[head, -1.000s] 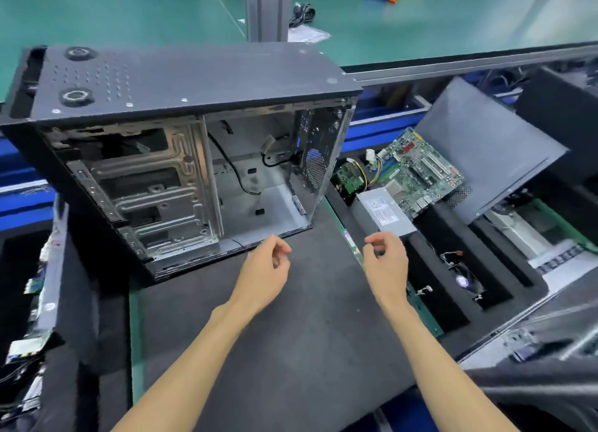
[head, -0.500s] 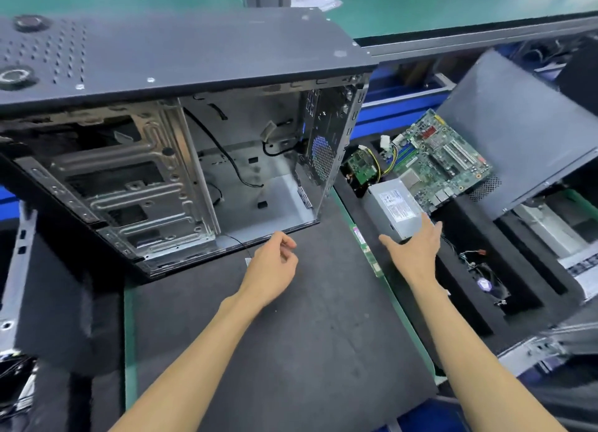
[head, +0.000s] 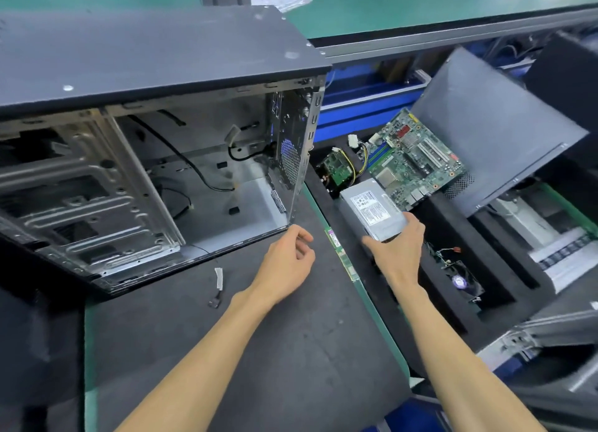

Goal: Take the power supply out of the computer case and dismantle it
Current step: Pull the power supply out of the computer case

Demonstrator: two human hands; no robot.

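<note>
Case sits open-sided on the dark mat, at its far-left corner; inside I see only bare drive cage, loose black cables and a rear fan grille. Power supply is out of it, lying in the black foam tray past the mat's right edge, near end toward me. Same tray holds the motherboard just behind the supply, a small green board with yellow wires at its far-left corner, and a fan in a slot near the front. Dark side panel leans over the tray's far-right corner. My right hand grips the supply's near end, thumb on the left side, fingers curled over the right edge. Half a second ago that hand was flat and only reaching the unit. My left hand hovers over the mat by the case's near-right corner, fingers loosely curled, holding nothing, same as before. Small connector lead lies on the mat.
</note>
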